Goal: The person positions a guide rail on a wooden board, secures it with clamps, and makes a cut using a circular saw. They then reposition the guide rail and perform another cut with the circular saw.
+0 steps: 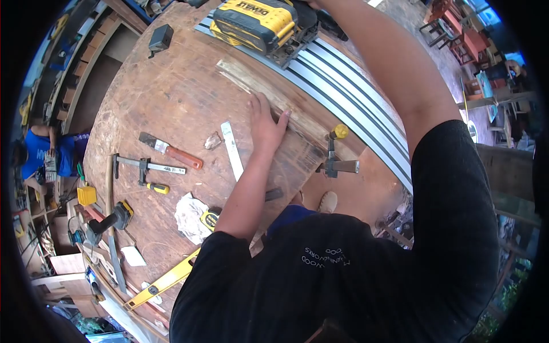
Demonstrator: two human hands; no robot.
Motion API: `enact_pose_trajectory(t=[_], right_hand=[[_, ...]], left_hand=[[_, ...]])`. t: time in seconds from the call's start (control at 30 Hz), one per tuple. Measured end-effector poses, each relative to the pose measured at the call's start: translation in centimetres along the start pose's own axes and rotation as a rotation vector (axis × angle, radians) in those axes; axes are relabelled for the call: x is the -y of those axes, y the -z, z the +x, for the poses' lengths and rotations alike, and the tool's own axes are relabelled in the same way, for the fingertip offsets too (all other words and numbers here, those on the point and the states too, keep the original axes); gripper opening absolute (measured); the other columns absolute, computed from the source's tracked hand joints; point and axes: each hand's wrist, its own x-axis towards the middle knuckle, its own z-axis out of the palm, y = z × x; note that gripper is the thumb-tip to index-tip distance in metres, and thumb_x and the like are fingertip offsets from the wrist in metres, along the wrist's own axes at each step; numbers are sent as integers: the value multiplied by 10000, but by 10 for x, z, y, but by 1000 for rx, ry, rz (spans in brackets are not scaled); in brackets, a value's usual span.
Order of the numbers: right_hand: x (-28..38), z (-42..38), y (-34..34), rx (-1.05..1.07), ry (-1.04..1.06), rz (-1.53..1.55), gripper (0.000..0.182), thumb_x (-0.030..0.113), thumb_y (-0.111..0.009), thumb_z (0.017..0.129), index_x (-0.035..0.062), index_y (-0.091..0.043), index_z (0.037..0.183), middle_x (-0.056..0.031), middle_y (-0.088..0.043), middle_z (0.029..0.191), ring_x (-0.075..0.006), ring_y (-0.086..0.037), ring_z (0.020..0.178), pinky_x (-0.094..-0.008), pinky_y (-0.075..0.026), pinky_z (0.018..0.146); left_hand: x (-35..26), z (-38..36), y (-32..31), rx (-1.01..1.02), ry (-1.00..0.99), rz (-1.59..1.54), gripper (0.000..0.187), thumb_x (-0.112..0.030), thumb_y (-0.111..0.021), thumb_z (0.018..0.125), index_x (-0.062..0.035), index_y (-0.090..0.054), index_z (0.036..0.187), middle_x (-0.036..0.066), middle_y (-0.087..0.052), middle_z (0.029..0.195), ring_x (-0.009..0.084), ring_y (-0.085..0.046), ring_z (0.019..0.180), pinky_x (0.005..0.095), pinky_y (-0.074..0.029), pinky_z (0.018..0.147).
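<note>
- We find one round wooden table (171, 97) carrying the work; it fills the view from 9 to 12 o'clock.
- One grey guide rail (349, 94) crosses the table from 12 toward 3 o'clock; we judge it stiff and long.
- One yellow circular saw (260, 23) sits on the rail at 12 o'clock. We judge it heavy and best taken by its handle; the right hand (311, 4) reaches to it, its grip cut off by the frame, so we cannot tell its state.
- One wooden strip (269, 100) lies just beside the rail, near centre. We judge it light, stiff and liable to slide; the left hand (266, 123) presses flat on it, fingers spread, grasping nothing.
- Two clamps: one (337, 157) at the table edge, 3 o'clock of the hand, and one (146, 167) at 9 o'clock.
- One chisel (171, 151), one yellow level (163, 283) at 7 o'clock.
</note>
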Motion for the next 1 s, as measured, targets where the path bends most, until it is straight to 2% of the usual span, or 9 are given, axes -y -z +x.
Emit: enact_pose_trajectory(t=[0.1,0.2,0.33,0.4,0.47,0.63,0.7,0.8,1.0], right_hand=[[-9,5,-1,-24,39,-23,389,324,-658,816,-19,-659,998,-129,-657,915,-205,-602,825,-352,-487,722],[-18,-1,8,96,-10,120,259,258,-646,834,14,-668,918,-93,-656,844,-175,-604,746,-322,-493,679],[-37,-23,25,150,-72,163,243,241,-649,838,15,-671,923,-98,-656,845,-175,-607,746,-320,-496,679],[-47,-40,36,116,-106,35,264,280,-658,845,43,-668,962,-99,-658,837,-169,-609,748,-325,-504,690],[-46,-74,33,136,-40,134,416,353,-666,848,-15,-626,1039,-46,-664,855,-84,-622,740,-225,-514,651],[-69,-130,67,119,-191,109,421,328,-682,840,-5,-607,1087,-43,-668,907,-91,-629,734,-236,-521,661],[-82,-151,76,86,-172,182,390,298,-707,817,-27,-617,1014,-59,-653,880,-95,-605,728,-239,-508,639],[-86,-184,86,60,-169,165,367,274,-699,828,-12,-615,1041,-48,-649,910,-97,-595,788,-244,-486,709],[-95,-213,102,147,-145,172,290,186,-660,855,-23,-610,1050,-63,-652,930,-120,-613,801,-265,-497,724]], left_hand=[[5,1,2,30,9,-25,804,-309,-645,833,17,-225,1436,297,-189,1479,448,-201,1368,441,-220,1119],[5,3,2,62,24,-36,817,-317,-636,840,19,-199,1443,304,-175,1480,445,-212,1365,434,-231,1115],[10,2,5,93,18,-24,828,-328,-625,850,19,-172,1450,309,-163,1481,438,-231,1359,419,-249,1109],[11,2,6,98,26,-34,831,-330,-626,850,14,-169,1452,305,-162,1483,430,-231,1362,414,-254,1107],[11,1,6,101,36,-43,833,-332,-628,851,10,-166,1455,301,-161,1485,421,-230,1366,410,-258,1106],[11,0,6,62,50,-78,881,-315,-672,816,12,-160,1454,256,-161,1503,393,-253,1363,409,-251,1109],[8,-3,7,23,82,-82,865,-320,-664,821,21,-175,1449,254,-202,1492,392,-266,1358,410,-246,1112],[9,-11,6,10,92,-75,801,-295,-656,833,1,-230,1443,241,-245,1482,369,-294,1353,399,-265,1107],[1,-55,30,45,-33,-64,537,-237,-630,851,-63,-464,1331,208,-332,1451,367,-325,1337,437,-273,1098]])
